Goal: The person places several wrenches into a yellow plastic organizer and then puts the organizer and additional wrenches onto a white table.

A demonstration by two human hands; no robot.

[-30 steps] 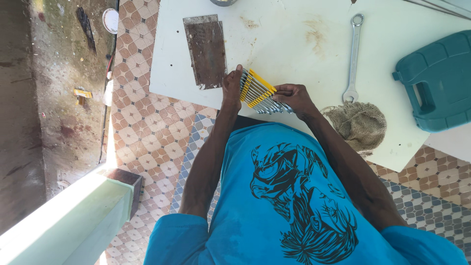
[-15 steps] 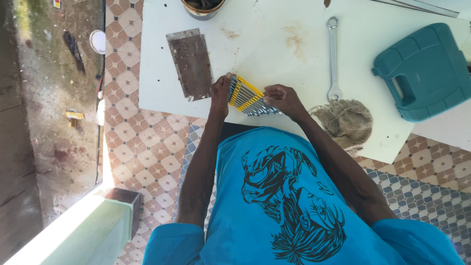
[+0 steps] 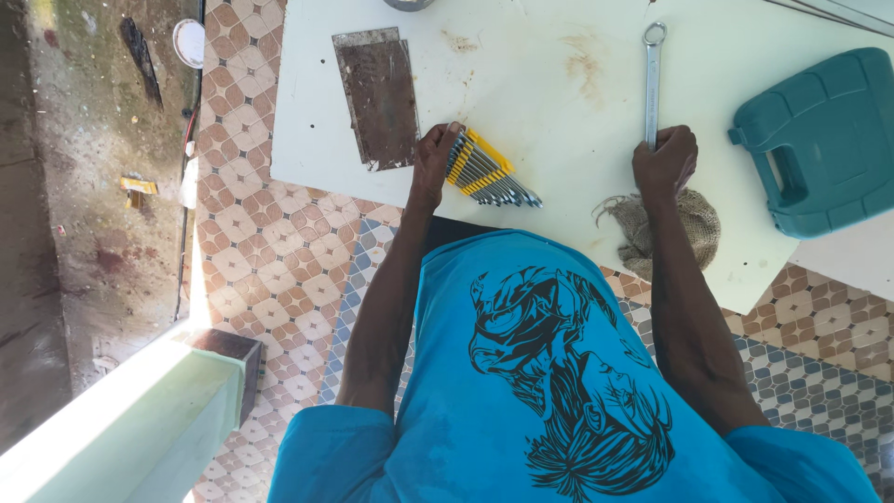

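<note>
At the bottom of the frame a bright blue T-shirt (image 3: 559,391) with a black print fills the near view, both bare arms reaching up from it to a white table (image 3: 559,84). Left of centre, the left hand (image 3: 434,160) lies on the near end of a set of spanners in a yellow holder (image 3: 487,169), fingers curled over the tools' ends; it seems to be gripping them, though the thumb is hidden. The set lies flat on the table, slanting toward lower right. Right of centre, the right hand (image 3: 665,160) is closed around the lower end of a long silver combination spanner (image 3: 651,79), which runs straight up the table to its ring end near the top edge. Just below that hand a brown fibrous wad (image 3: 694,228) sits at the table's edge. Farther up, a rusty metal plate (image 3: 377,98) lies beside the left hand, and a teal plastic tool case (image 3: 824,140) rests at the right
</note>
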